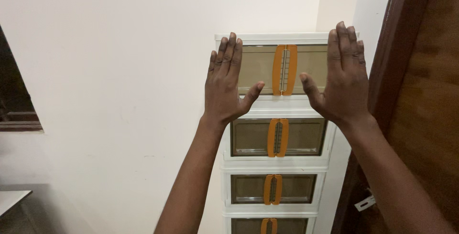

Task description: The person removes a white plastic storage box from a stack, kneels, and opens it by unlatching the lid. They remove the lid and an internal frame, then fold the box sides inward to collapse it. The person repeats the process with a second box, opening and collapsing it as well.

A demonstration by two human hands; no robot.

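— Cream wall (119,71) behind, dark wooden door (425,95) on the right. What stands between them?

— A tall white stacked cabinet (275,164) of see-through compartments, each with a pair of smoky panels meeting at upright orange handles. Four tiers show; the lowest runs out of view.

— And the hands?

— Both are up at the top compartment (267,66). The left hand (227,88) lies flat over its left edge, fingers straight and pointing up, thumb spread toward the middle. The right hand (342,83) mirrors it on the right edge. Neither grips anything; both are fully open, palms toward the front.

— Touching it?

— They seem to press against the panels or the frame, but contact itself is hard to confirm from here.

— Where is the handle pair from them?

— The top orange handles (285,70) sit midway between the two thumbs, long axis vertical. The right thumb looks slightly nearer to them than the left.

— Anything else?

— A small white bracket (366,201) low on the door frame.
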